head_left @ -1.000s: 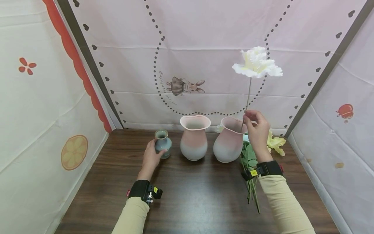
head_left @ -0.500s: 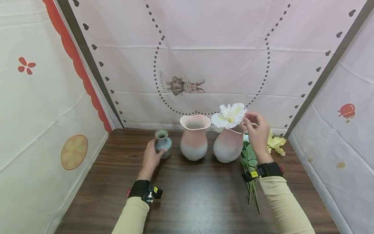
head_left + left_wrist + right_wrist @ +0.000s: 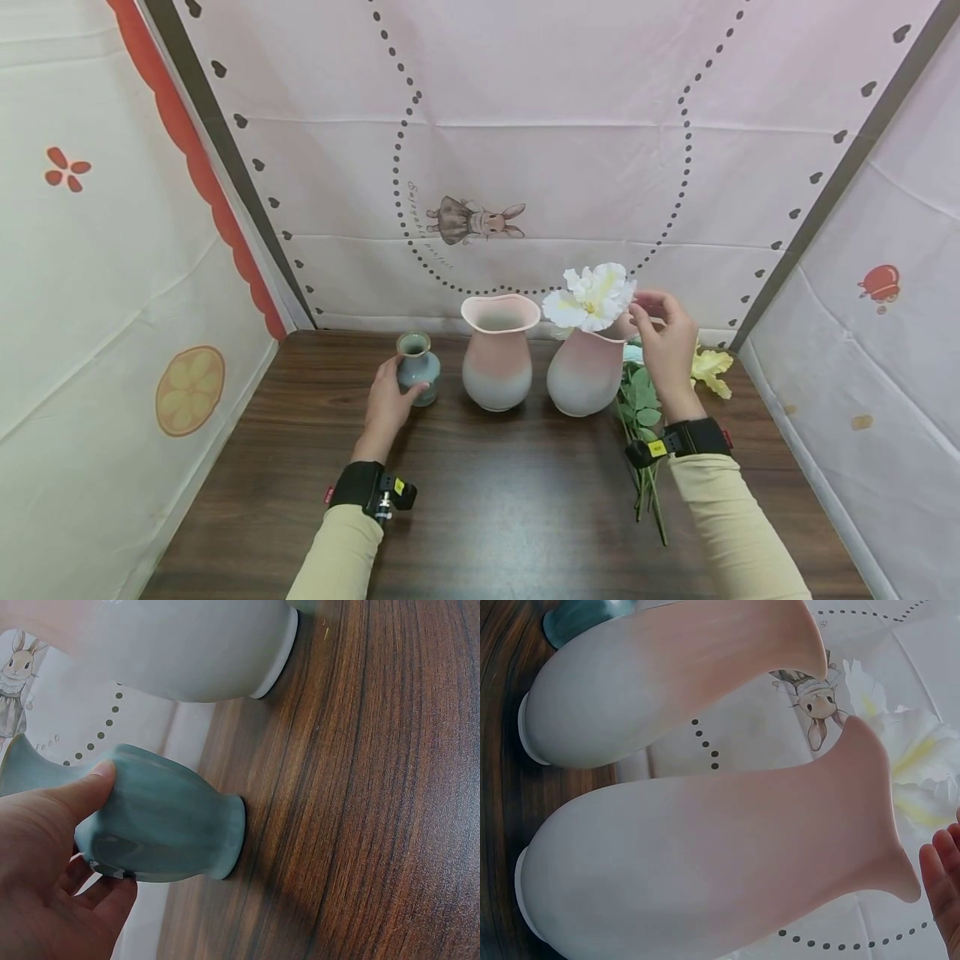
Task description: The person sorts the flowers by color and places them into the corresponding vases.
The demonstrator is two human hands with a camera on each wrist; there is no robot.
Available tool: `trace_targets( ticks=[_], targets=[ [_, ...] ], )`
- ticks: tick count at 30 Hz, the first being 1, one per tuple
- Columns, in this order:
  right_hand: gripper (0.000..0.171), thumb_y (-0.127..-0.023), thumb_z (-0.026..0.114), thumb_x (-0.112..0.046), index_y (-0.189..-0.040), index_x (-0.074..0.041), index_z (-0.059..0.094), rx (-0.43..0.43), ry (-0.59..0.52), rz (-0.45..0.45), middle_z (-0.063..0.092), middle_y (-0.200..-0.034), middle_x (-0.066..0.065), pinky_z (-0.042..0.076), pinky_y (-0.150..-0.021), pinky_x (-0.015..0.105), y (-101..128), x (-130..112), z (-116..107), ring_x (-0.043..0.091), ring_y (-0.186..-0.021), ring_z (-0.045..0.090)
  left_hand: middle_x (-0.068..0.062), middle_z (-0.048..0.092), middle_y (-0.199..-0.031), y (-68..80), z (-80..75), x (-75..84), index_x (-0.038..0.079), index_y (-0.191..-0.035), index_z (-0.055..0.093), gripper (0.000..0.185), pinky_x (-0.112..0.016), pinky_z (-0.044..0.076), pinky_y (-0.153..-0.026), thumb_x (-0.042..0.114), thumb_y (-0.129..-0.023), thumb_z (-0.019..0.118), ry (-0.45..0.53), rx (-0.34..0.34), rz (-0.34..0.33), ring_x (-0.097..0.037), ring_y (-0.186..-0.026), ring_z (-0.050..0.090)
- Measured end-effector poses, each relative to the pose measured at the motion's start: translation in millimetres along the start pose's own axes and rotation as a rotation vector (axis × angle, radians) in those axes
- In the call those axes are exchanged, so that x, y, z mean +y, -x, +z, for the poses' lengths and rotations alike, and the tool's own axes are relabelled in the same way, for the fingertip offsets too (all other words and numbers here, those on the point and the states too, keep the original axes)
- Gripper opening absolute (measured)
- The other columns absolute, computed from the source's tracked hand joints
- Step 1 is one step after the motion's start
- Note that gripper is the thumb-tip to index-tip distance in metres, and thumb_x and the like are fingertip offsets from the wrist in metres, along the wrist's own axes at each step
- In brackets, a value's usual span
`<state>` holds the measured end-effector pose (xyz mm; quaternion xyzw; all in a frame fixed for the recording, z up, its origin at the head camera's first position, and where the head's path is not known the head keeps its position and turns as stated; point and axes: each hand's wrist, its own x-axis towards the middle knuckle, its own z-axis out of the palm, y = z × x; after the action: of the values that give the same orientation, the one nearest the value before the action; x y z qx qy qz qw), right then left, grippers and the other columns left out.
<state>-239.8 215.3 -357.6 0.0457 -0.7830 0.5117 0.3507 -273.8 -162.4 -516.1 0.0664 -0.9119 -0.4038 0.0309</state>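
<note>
My left hand (image 3: 386, 404) grips the small blue-green vase (image 3: 422, 372) at the left, thumb across its front. In the left wrist view this vase (image 3: 161, 817) stands on the table with the thumb and fingers around its body. A white artificial flower (image 3: 590, 297) sits in the mouth of the right pink-and-white vase (image 3: 583, 375), its stem hidden inside. Just right of the bloom is my right hand (image 3: 667, 346), fingers loosely bent. In the right wrist view its fingertips (image 3: 939, 862) lie beside the vase rim, apart from the petals.
A second pink-and-white vase (image 3: 498, 367) stands between the other two. Green stems with leaves (image 3: 639, 400) lie on the dark wood table (image 3: 510, 517) under my right arm, beside a yellow flower (image 3: 710, 372). A printed cloth wall (image 3: 555, 200) closes off the back.
The white flower, held high by my right hand, has come down into the right pink vase. The right hand has since drawn slightly right, off the bloom. My left hand has stayed put.
</note>
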Motion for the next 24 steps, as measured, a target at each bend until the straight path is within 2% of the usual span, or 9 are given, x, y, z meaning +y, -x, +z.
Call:
trace_targets(
  ticks=[8,16,24],
  targets=[
    [0.02,-0.093,0.064,0.004,-0.11,0.015,0.064,0.006,0.007,-0.008,0.068,-0.104,0.034,0.05,-0.07,0.001,0,10,-3,-0.006,-0.079,0.061,-0.022,0.029,-0.159,-0.1,0.7,0.3,0.004,-0.154,0.029,0.074,-0.056,0.034,-0.119,0.026,-0.095,0.069,-0.003,0.015,-0.001,-0.041,-0.145,0.035],
    [0.021,-0.095,0.066,-0.005,-0.112,0.007,0.067,0.026,0.033,0.013,0.071,-0.105,0.025,0.048,-0.069,0.0,-6,47,-6,-0.01,-0.08,0.06,-0.021,0.028,-0.16,-0.9,0.1,0.1,0.005,-0.155,0.028,0.075,-0.055,0.033,-0.12,0.028,-0.096,0.068,-0.001,0.001,0.004,-0.04,-0.146,0.033],
    [0.021,-0.096,0.065,-0.009,-0.113,0.004,0.067,0.036,0.08,0.04,0.071,-0.107,0.021,0.048,-0.073,0.001,-4,55,-14,-0.013,-0.085,0.057,-0.021,0.028,-0.16,-0.9,0.5,-0.5,0.005,-0.154,0.029,0.075,-0.055,0.033,-0.12,0.029,-0.095,0.069,-0.004,0.0,0.003,-0.04,-0.146,0.034]
  ],
)
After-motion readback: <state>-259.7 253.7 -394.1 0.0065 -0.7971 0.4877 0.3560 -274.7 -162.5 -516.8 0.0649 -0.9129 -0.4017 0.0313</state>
